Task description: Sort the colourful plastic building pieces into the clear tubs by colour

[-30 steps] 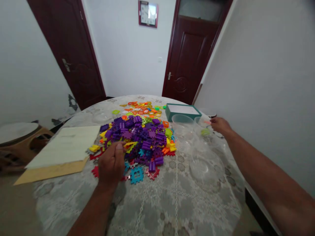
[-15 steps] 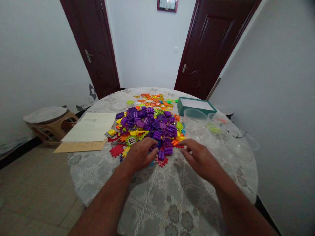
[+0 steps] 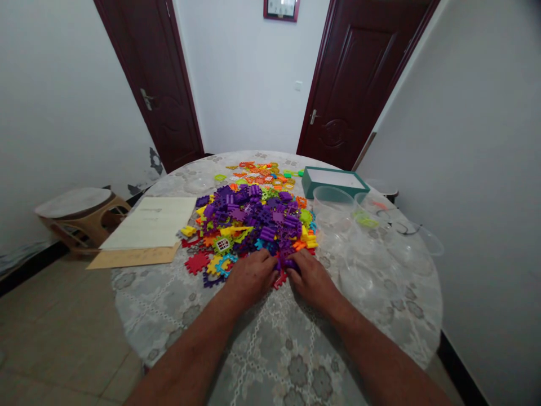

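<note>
A heap of plastic interlocking building blocks (image 3: 249, 211), mostly purple, lies on the round table. At its near edge my left hand (image 3: 253, 276) has its fingers closed around a purple block, most of which is hidden. Close beside it, my right hand (image 3: 311, 276) pinches a purple ridged block (image 3: 289, 264). Between the two hands a red toothed piece (image 3: 279, 279) shows on the cloth. Left of my left hand lie a red square piece (image 3: 197, 263), a blue frame piece (image 3: 226, 264) and a lime window piece (image 3: 223, 244).
Clear plastic bowls (image 3: 333, 194) and lids stand on the right, one with lime pieces (image 3: 365, 219). Behind them is a green-sided box (image 3: 333, 179). Orange and yellow flat pieces (image 3: 264, 173) spread at the back. Paper sheets (image 3: 152, 223) overlap the left table edge, near a stool (image 3: 80, 206).
My right hand came from the bowls on the right to the heap's near edge. My left hand let go of a yellow piece. Both hands then moved together and closed on purple blocks.
</note>
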Motion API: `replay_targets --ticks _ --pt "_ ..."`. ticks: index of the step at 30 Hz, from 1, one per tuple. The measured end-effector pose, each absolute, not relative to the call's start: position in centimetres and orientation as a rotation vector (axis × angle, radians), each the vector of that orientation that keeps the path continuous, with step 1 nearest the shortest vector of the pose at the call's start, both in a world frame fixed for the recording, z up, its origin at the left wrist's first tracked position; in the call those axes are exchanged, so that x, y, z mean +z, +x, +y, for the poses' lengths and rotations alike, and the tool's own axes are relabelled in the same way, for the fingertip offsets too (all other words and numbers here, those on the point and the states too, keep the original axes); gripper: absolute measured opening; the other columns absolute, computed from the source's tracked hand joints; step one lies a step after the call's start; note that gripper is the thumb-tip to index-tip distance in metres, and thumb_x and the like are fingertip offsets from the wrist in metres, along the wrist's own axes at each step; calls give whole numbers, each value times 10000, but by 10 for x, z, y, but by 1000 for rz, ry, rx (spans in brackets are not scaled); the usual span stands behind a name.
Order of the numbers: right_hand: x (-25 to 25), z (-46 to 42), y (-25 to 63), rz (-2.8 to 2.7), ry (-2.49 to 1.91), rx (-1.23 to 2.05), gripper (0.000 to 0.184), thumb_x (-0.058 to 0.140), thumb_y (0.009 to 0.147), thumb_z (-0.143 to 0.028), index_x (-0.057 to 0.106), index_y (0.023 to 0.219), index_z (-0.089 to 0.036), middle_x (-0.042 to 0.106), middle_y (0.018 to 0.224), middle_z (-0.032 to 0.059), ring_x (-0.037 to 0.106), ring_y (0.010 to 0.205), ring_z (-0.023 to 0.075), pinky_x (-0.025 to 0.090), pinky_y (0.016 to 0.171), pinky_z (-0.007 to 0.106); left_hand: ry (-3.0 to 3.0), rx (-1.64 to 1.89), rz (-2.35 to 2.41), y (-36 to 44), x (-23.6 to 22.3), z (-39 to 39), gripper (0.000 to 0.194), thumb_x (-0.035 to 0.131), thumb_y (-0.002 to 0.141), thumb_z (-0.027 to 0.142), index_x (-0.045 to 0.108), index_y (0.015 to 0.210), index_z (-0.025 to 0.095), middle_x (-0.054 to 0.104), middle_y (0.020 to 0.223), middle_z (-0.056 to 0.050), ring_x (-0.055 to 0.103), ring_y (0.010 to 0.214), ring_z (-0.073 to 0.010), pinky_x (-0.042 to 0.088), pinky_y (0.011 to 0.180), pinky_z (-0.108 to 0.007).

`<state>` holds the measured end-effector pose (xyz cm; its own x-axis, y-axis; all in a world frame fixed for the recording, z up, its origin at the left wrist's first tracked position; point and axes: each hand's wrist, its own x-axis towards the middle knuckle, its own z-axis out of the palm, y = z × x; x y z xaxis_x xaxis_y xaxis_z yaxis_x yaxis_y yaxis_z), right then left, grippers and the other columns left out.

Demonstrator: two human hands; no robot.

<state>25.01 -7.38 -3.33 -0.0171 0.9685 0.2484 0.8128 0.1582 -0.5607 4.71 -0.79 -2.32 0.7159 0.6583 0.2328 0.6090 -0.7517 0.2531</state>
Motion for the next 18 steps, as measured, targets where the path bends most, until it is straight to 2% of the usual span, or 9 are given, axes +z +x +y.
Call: replay_targets --ticks 3,7,9,12,16,18 --pt "-32 -74 256 -1750 -1560 491 200 645 924 -211 718 1110 -203 722 1069 73 658 1008 233 512 944 380 2698 561 1012 47 -26 -4 140 573 1019 260 694 1075 217 722 1055 -88 698 1005 -227 548 866 -335" --pt "-32 -76 253 -1685 -1456 620 474 684 909 -251 658 1382 -242 722 1299 97 672 1160 258 495 1052 444 2640 620 1016 47 -29 -2 192 508 1054 271 683 1106 212 735 1061 -87 707 1007 -221 553 886 -336" --pt "-33 -77 249 -1709 -1432 625 534 691 911 -253 618 1440 -242 694 1369 108 649 1231 266 469 1101 458 2605 693 962 48 -29 -3 216 485 1062 270 678 1134 206 741 1085 -92 708 1033 -223 554 915 -346" --pt "-33 -76 242 -1750 -1402 598 436 679 925 -242 659 1360 -227 710 1297 99 651 1194 248 473 1082 423 2539 807 843 49 -26 -5 225 492 1057 267 679 1164 200 753 1110 -91 709 1061 -220 556 951 -352" --pt "-29 -76 242 -1717 -1462 554 289 711 905 -279 711 1189 -226 701 1106 75 645 1021 231 504 920 372 2448 885 876 40 -20 2 226 515 1044 286 688 1177 226 770 1087 -66 727 1012 -209 572 939 -357" --pt "-26 -77 244 -1655 -1519 515 242 720 889 -310 711 1111 -215 681 1045 69 628 947 223 494 854 358 2437 947 991 30 -17 11 249 512 1039 276 675 1222 228 760 1152 -79 716 1072 -223 562 987 -396"
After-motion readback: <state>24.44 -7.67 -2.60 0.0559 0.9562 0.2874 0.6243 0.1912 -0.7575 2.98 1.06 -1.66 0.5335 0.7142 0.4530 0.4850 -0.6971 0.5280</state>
